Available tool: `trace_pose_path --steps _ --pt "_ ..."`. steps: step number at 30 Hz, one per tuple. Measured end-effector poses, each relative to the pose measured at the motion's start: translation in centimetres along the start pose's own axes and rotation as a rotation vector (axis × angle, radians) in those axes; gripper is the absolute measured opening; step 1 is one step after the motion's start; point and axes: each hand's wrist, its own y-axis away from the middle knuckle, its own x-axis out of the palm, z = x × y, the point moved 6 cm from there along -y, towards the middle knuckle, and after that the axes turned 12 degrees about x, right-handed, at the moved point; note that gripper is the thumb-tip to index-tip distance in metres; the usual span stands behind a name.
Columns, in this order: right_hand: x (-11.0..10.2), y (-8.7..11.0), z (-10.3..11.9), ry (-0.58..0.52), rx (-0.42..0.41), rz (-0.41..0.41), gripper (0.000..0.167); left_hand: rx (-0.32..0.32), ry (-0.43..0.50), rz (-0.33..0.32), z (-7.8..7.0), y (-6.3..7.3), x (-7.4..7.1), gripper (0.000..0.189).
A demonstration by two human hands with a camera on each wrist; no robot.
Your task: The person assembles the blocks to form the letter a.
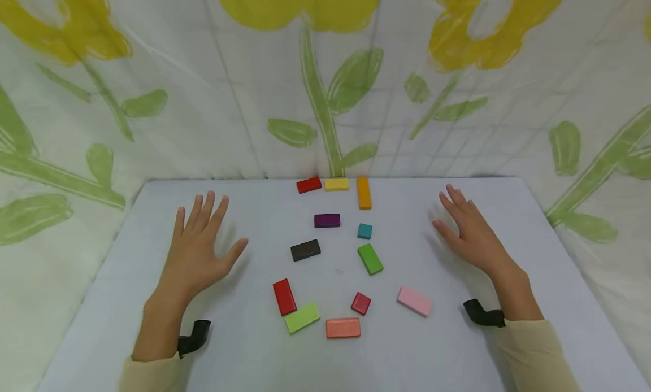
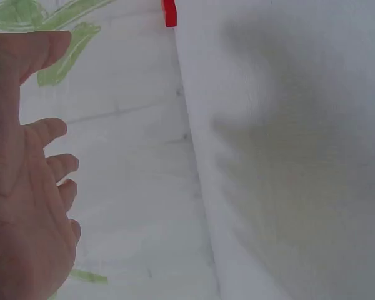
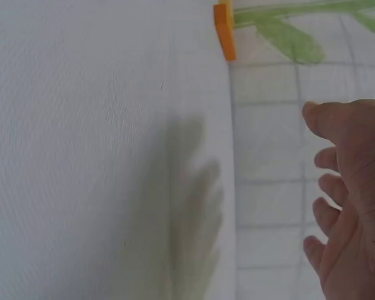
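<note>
My left hand (image 1: pixel 200 256) is over the left part of the white table, fingers spread and holding nothing. On the right side, my right hand (image 1: pixel 473 236) is raised over the tabletop with loosely extended fingers, also holding nothing. Both cast shadows on the surface. Between them lie scattered coloured blocks. Nearest the left hand are a black block (image 1: pixel 306 250) and a red block (image 1: pixel 284 297), which lies against a lime block (image 1: pixel 302 318). Closer to the right hand are a green block (image 1: pixel 370 259), a small teal block (image 1: pixel 364 231) and a pink block (image 1: pixel 414 301).
Along the back edge lie another red block (image 1: pixel 308 185), a yellow block (image 1: pixel 337 184) and an orange block (image 1: pixel 364 193). A purple block (image 1: pixel 327 220) is mid-table; a small crimson block (image 1: pixel 361 303) and a coral block (image 1: pixel 343 328) are in front. Behind hangs a flowered curtain (image 1: pixel 203 98).
</note>
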Motion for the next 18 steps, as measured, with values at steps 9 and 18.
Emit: trace_pose_path --steps 9,18 --pt "1.1 0.8 3.6 -0.023 -0.067 -0.001 0.053 0.145 0.034 0.021 -3.4 -2.3 1.1 0.066" --pt "3.6 0.7 6.3 -0.031 -0.160 0.017 0.040 0.239 0.087 0.086 -6.0 -5.6 2.5 0.058"
